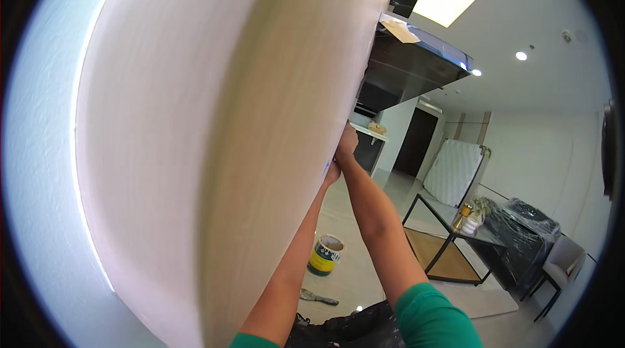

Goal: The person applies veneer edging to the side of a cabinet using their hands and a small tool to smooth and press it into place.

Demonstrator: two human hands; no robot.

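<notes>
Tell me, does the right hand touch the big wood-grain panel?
Touching. The head view shows the right hand pressed against the edge of the wood-grain panel, with no gap between them.

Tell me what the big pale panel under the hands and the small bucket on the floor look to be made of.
Big pale panel: likely wood or wood-look laminate, matte; faint straight grain lines show. Small bucket: probably plastic, glossy yellow-and-green wall, light rim; metal cannot be ruled out.

left hand [333, 173] fingers hidden behind panel [215, 139]
</notes>
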